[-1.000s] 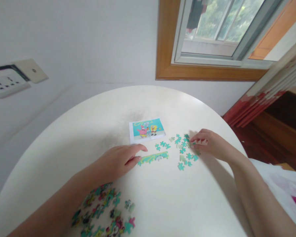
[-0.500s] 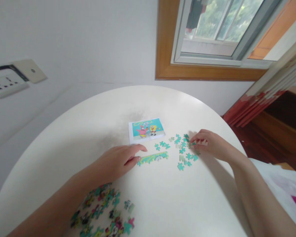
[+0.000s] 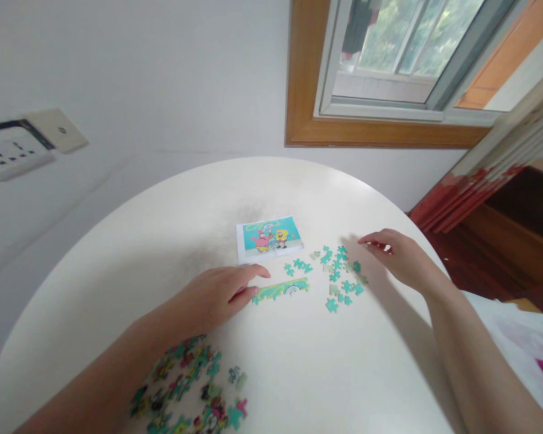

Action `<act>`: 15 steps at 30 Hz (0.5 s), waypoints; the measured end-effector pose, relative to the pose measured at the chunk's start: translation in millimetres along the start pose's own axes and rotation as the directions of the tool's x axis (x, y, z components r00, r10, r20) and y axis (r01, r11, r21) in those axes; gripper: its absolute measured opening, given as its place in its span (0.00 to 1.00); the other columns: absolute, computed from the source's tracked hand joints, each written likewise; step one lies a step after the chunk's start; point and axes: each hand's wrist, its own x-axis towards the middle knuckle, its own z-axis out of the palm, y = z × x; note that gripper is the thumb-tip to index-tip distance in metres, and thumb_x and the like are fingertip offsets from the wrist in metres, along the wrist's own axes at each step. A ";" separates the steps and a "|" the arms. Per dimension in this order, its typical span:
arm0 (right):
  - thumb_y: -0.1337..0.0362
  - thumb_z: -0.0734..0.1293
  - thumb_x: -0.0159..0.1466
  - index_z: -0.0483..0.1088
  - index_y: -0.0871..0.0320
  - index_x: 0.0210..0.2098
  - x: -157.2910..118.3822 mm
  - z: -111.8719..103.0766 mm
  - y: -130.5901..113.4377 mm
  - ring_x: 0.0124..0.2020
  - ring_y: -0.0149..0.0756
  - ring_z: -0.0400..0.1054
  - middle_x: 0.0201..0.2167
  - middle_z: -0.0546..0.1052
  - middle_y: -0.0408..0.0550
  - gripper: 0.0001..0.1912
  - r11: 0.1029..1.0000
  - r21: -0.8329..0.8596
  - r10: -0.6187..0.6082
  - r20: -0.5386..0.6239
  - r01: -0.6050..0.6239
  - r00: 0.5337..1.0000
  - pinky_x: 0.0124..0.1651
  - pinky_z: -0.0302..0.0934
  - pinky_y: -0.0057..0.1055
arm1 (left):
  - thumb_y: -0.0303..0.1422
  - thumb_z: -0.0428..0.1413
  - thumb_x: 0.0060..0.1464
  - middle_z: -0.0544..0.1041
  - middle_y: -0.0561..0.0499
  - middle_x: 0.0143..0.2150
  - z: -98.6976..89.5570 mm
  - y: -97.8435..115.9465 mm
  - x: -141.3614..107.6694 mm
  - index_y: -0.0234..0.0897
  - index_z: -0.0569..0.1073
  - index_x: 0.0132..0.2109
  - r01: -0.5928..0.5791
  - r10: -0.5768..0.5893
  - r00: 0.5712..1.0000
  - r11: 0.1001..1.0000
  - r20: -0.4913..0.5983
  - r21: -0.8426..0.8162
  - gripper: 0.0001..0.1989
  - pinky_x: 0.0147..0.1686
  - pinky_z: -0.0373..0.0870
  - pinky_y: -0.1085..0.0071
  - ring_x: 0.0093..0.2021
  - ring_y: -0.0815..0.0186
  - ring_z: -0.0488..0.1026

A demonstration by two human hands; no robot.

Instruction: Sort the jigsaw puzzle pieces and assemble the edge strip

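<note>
My left hand rests on the table with thumb and forefinger apart, its thumb at the left end of a joined green and yellow puzzle strip. Above and right of the loose teal pieces, my right hand hovers with fingertips drawn together; anything between them is too small to make out. Behind the strip lies a picture card showing cartoon figures. A few teal pieces sit between card and strip.
A large pile of mixed puzzle pieces lies near the front left, partly under my left forearm. The round white table meets the wall below a wood-framed window. White sheeting is at the right.
My right hand has lifted and shifted right, away from the loose teal pieces, uncovering some of them. My left hand has hardly moved.
</note>
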 end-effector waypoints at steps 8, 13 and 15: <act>0.62 0.62 0.62 0.80 0.53 0.38 1.4 -0.8 16.2 0.35 0.40 0.72 0.36 0.80 0.48 0.14 0.994 -0.062 0.087 -0.019 -0.088 0.996 0.39 0.63 0.34 | 0.33 0.46 0.64 0.74 0.54 0.30 0.7 1.3 -0.1 0.43 0.69 0.57 0.008 -0.008 1.000 1.000 -0.004 0.000 0.17 0.39 0.66 0.69 0.29 0.65 0.71; 0.60 0.63 0.62 0.80 0.52 0.38 1.1 -0.9 17.9 0.35 0.40 0.72 0.37 0.81 0.48 0.14 0.993 -0.062 0.097 -0.024 -0.099 0.995 0.40 0.63 0.34 | 0.33 0.47 0.64 0.75 0.54 0.31 1.0 0.5 0.0 0.43 0.69 0.57 0.007 -0.007 1.000 1.000 -0.001 -0.004 0.17 0.39 0.65 0.69 0.30 0.65 0.72; 0.60 0.63 0.62 0.81 0.52 0.38 1.3 -0.5 16.2 0.34 0.40 0.72 0.37 0.81 0.47 0.14 0.994 -0.060 0.094 -0.021 -0.096 0.995 0.39 0.64 0.34 | 0.33 0.47 0.63 0.75 0.54 0.30 0.7 0.3 0.2 0.43 0.69 0.57 0.010 -0.010 1.000 1.000 -0.003 -0.002 0.17 0.39 0.65 0.69 0.29 0.65 0.71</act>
